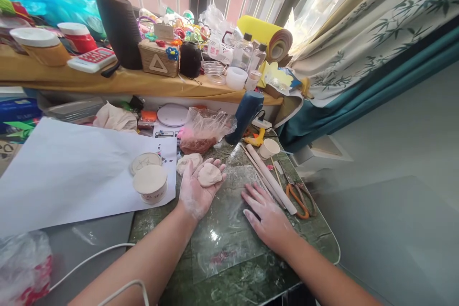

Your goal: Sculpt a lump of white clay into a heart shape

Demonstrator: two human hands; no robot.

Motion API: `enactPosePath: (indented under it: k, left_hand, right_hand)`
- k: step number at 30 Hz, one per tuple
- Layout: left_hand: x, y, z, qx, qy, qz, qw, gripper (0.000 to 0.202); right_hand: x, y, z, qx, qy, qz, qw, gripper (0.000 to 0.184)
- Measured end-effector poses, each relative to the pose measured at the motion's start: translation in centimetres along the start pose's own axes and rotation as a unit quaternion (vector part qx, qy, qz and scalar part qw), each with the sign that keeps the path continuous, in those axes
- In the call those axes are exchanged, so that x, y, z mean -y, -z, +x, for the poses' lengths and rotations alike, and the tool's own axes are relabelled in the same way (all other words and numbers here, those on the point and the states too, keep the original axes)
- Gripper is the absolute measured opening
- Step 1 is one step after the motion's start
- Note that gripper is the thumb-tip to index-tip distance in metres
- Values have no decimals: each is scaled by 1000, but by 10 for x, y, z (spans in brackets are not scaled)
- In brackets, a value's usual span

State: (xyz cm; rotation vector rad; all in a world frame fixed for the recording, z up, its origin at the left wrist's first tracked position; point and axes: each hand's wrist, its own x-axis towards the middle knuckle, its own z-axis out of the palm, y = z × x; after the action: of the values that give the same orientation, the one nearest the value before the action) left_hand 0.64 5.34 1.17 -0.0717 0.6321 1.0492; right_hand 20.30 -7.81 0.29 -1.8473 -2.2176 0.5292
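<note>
On the upturned palm of my left hand (199,191) rests a flattened, pale clay lump (209,175), its fingers stretched out beneath. Right behind that hand sits a second clay lump (189,162), partly hidden by the thumb. My right hand (267,217) lies palm down with fingers spread on a clear plastic sheet (229,239), and it holds nothing. White powder coats both hands. Beyond the right fingers lie a pale rolling pin (270,179) and thin sticks.
Orange-handled scissors (299,198) and a small paper cup (268,148) are at the right. A lidded-looking white tub (150,184) stands on white paper (82,172). Behind are a clear bag (206,131) of reddish material, a dark blue cylinder (245,117) and a cluttered sill (143,83).
</note>
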Motion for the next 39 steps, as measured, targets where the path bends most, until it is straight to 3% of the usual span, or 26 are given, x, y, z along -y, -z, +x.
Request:
enactPosePath:
  k: [4,5,8,11,13,16,18,21,23,25,29,30,34,37,39]
  left_hand:
    - [0,1,0,2,-5,5,1000,53]
    - [0,1,0,7,-7,9,1000,54]
    - [0,-1,-4,44,7,27,999,56]
    - [3,-3,-9,108,46,49,992,57]
    - [7,-4,-14,137,39,75,987,52]
    - [13,-2,-24,163,-44,152,974,34]
    - [15,2,-29,217,-89,218,947,39]
    - [14,7,-30,273,-124,251,920,47]
    - [11,6,-23,237,-153,208,937,35]
    - [8,4,-13,173,-165,163,957,26]
    - [4,3,5,63,-157,152,974,32]
    - [3,5,7,54,-157,162,973,31]
    - [5,11,9,59,-179,201,961,26]
    - [6,12,8,59,-170,188,965,26]
    - [6,11,9,54,-164,179,969,24]
  right_hand:
    - [-1,-1,-5,64,159,45,984,43]
    - [2,1,-4,55,161,50,984,38]
    - [7,11,8,-67,41,72,994,31]
    - [16,14,26,-163,-34,173,971,36]
    - [29,9,37,-180,-64,303,934,43]
    - [53,-1,51,-155,-155,554,803,49]
    - [66,-4,56,-109,-162,646,738,50]
    - [70,-4,57,-85,-154,686,706,47]
    - [62,-1,56,-88,-176,693,693,46]
    - [49,2,55,-105,-200,669,708,48]
    - [27,9,54,-132,-177,479,850,45]
    - [24,9,55,-128,-170,459,862,46]
    - [21,8,55,-91,-167,501,844,54]
    - [20,9,55,-74,-143,346,924,38]
    - [18,14,57,-105,-119,241,957,32]
